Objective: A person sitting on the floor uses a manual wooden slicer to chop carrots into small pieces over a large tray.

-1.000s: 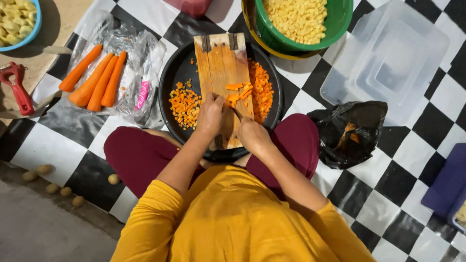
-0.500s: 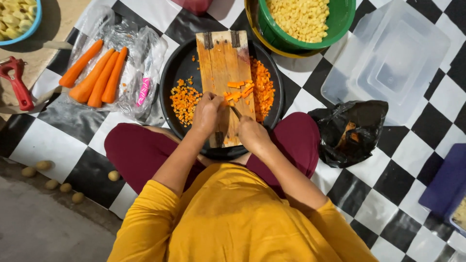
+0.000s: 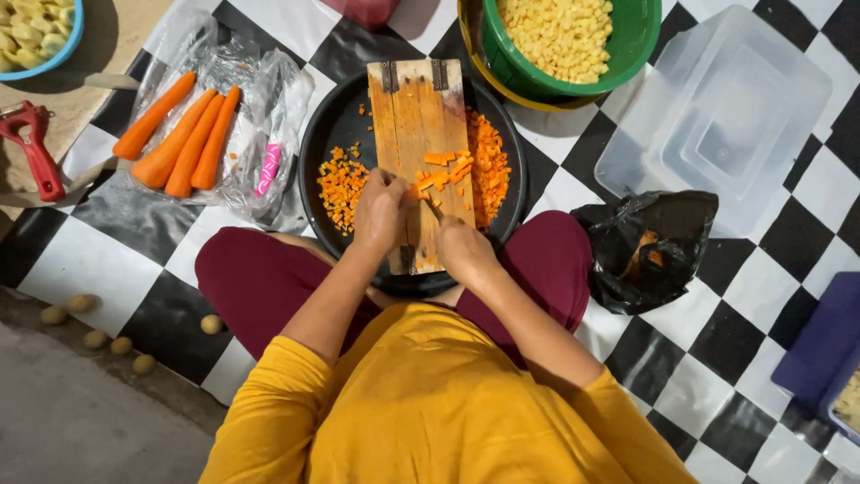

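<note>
Nothing much is moving: your left hand [image 3: 381, 211] is pinning carrot sticks [image 3: 441, 172] on the wooden board [image 3: 419, 134], your right hand [image 3: 461, 251] is clenching the knife. Keep fingertips curled back.

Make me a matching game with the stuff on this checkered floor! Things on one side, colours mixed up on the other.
Things:
1. whole carrots
2. bowl holding pale diced pieces
3. peeler
4. round tray under the cutting board

Colours:
A. black
B. red
C. orange
D. green

Pairs: 1-C, 2-D, 3-B, 4-A
</note>
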